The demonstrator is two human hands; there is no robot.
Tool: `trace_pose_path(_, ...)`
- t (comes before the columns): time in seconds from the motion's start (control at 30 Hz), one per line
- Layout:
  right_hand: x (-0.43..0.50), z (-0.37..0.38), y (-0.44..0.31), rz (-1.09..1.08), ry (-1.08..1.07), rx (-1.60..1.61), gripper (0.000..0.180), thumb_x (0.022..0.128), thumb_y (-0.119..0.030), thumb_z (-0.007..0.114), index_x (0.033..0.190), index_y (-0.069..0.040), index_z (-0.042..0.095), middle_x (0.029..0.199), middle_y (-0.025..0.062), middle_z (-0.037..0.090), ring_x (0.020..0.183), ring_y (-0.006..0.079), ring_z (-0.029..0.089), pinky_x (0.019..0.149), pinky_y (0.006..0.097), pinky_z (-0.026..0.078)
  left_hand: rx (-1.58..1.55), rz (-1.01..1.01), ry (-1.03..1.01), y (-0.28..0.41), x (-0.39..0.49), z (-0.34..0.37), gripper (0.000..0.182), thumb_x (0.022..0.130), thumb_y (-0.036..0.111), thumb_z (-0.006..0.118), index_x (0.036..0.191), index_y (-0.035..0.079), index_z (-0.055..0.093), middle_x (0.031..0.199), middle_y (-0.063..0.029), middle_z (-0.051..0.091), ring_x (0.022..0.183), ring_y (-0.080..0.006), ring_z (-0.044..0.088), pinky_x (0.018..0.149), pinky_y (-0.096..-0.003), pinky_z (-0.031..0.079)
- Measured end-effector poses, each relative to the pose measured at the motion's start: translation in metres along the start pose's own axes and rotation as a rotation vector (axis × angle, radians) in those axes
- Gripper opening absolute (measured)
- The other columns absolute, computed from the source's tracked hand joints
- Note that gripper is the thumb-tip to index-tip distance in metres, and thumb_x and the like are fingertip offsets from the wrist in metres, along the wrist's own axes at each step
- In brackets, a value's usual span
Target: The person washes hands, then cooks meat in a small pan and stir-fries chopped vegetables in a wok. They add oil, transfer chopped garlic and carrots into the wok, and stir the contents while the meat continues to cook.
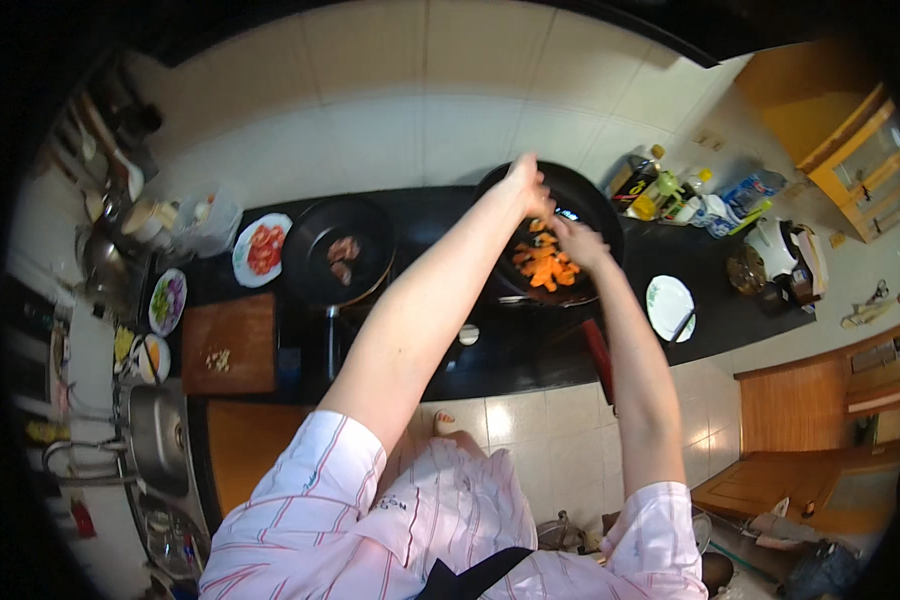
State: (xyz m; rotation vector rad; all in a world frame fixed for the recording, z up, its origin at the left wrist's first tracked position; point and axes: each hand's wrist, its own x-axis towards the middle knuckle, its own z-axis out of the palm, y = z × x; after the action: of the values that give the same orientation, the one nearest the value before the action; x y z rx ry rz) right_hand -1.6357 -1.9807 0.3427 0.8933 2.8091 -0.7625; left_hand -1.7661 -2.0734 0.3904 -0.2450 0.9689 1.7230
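Observation:
Above the black wok [607, 202] my two hands meet, both slightly blurred. My left hand [529, 187] is at the far side, its fingers curled downward. Close against its fingertips is my right hand [581, 241], reaching in from the right. Whether either hand holds something small is hidden. Sliced orange pieces, apparently carrot [546, 264], lie in the wok below. The wok's red handle [598, 352] points toward me, beneath my right forearm. To the left, a black frying pan [307, 262] contains a few pieces of browned meat [342, 259].
Left of the pan are a plate of sliced tomato [265, 249], a dish of chopped vegetables [168, 301] and a cutting board [229, 315] with chopped bits. A white plate [664, 296] carries a dark utensil at right, with several bottles [645, 180] behind. The sink [157, 427] is lower left.

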Motion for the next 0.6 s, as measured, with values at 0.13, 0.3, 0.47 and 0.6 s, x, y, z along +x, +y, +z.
trace_pose_path(0.13,-0.040,-0.033,-0.029,-0.377,0.882,0.371,0.017,0.087,-0.013,0.051,0.087,0.002,0.059,0.075,0.0190,0.062,0.069,0.0273,0.063,0.062,0.0368,0.048,-0.098,0.252,-0.063,0.036,-0.054,-0.015,0.062,0.091,0.033,0.044,0.140,0.002,0.021,0.144,-0.0224,0.023,0.134,-0.0358,0.025,0.097,-0.0647,0.032)
trace_pose_path(0.3,-0.164,0.057,-0.105,-0.381,0.400,0.522,0.029,0.091,-0.020,0.054,0.072,0.002,0.056,0.057,0.0169,0.054,0.054,0.0233,0.056,0.055,0.0351,0.045,-0.530,0.256,-0.593,0.049,-0.162,-0.090,0.030,0.088,0.017,0.048,0.106,-0.006,0.048,0.091,-0.0137,0.055,0.086,-0.0239,0.053,0.081,-0.0386,0.048)
trace_pose_path(0.47,-0.135,0.200,-0.046,0.210,-0.033,0.156,0.046,0.084,-0.045,0.059,0.086,0.001,0.065,0.090,0.0236,0.065,0.090,0.0407,0.062,0.078,0.0457,0.050,-0.522,0.629,-0.537,-0.018,-0.312,-0.167,0.014,0.094,0.016,0.043,0.093,0.002,0.044,0.070,-0.0008,0.031,0.060,-0.0118,0.031,0.056,-0.0258,0.031)
trace_pose_path(0.6,-0.119,0.238,-0.045,0.358,0.030,0.166,0.049,0.078,-0.047,0.064,0.088,0.001,0.066,0.095,0.0239,0.065,0.092,0.0389,0.062,0.080,0.0440,0.050,-0.670,0.838,-0.197,-0.108,-0.394,-0.279,0.013,0.097,0.018,0.040,0.092,0.007,0.048,0.069,0.0009,0.032,0.059,-0.0116,0.031,0.053,-0.0253,0.028)
